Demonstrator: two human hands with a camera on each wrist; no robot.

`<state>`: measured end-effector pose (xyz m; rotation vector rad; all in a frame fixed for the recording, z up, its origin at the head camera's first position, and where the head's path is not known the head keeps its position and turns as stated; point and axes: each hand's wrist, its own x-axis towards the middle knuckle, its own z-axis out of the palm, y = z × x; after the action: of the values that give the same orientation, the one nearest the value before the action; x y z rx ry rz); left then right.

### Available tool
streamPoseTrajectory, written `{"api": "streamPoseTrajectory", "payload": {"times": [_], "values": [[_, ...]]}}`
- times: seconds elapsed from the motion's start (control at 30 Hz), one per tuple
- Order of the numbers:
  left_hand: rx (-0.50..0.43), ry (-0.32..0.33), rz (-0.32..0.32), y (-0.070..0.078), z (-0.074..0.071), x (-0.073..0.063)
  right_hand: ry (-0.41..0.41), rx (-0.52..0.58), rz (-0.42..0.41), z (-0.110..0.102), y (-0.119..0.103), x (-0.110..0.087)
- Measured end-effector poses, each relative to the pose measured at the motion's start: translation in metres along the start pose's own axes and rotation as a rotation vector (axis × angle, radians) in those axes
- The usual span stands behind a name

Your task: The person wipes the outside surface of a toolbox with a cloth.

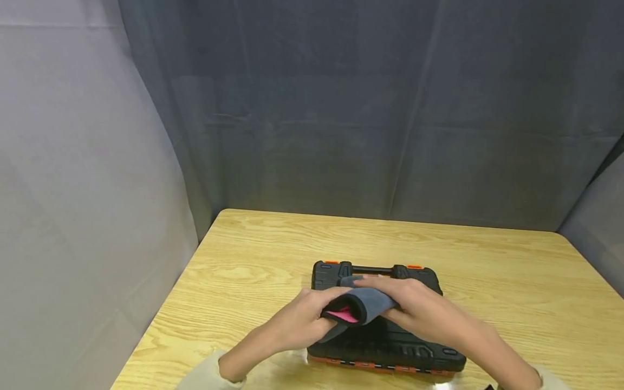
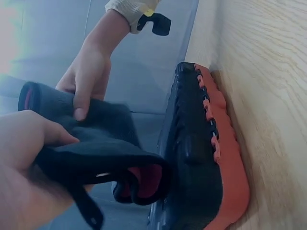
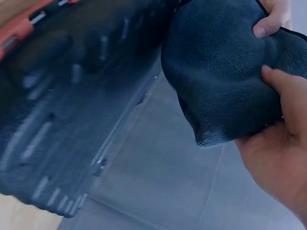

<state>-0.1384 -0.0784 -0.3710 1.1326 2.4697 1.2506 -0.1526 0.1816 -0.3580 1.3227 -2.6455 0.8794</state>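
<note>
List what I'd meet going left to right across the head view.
Light grey drape, left sleeve, left hand, folded blue-grey fabric piece, right hand, right sleeve, far-right grey drape.

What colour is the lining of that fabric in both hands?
The lining is bright pink, clearest in the head view.

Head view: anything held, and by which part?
A folded, pink-lined blue-grey cloth, its left side in the left hand, its right side in the right hand.
</note>
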Motion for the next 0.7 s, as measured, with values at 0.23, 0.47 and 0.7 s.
{"api": "streamPoseTrajectory", "payload": {"times": [0.23, 0.47, 0.7], "values": [[-0.068, 0.043, -0.006, -0.009, 0.003, 0.000, 0.051, 0.036, 0.007, 0.002, 0.006, -0.010], [-0.048, 0.084, -0.069, -0.022, 0.006, -0.004, 0.162, 0.017, 0.055, -0.014, 0.019, -0.020], [-0.018, 0.071, -0.190, -0.037, 0.015, -0.011, 0.250, -0.031, 0.121, -0.030, 0.035, -0.038]]}}
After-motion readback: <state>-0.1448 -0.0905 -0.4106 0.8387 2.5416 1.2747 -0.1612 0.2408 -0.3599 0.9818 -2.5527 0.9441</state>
